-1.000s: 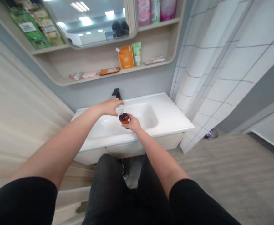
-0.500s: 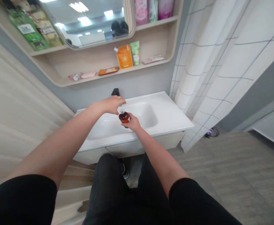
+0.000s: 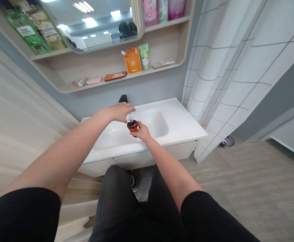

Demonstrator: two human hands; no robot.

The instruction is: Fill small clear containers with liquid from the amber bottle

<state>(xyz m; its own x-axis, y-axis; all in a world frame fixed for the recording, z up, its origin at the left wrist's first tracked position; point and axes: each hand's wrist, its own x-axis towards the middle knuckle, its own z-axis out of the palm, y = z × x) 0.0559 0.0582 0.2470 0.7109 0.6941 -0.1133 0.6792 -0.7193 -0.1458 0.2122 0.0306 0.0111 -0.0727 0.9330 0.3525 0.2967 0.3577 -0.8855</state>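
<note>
My right hand (image 3: pixel 142 132) is shut around a small amber glass bottle (image 3: pixel 133 126), held above the white sink basin (image 3: pixel 147 126). The bottle's clear top (image 3: pixel 130 118) stands up and tilts slightly to the left. My left hand (image 3: pixel 120 112) comes in from the left and closes over that top, its fingers partly hiding it. I cannot tell whether the top is a cap or a pump. The bottle's label, if any, is hidden by my right hand.
A black faucet (image 3: pixel 123 98) stands behind the basin on a white countertop (image 3: pixel 179 124). Above it are a mirror (image 3: pixel 94 23) and a wooden shelf (image 3: pixel 106 80) holding toiletries. A white grid-patterned shower curtain (image 3: pixel 219 77) hangs at the right, above a grey floor (image 3: pixel 250 181).
The view has tipped slightly, so the shelf and sink sit a little higher in the frame. My left hand has shifted slightly right over the bottle top; the bottle remains in my right hand.
</note>
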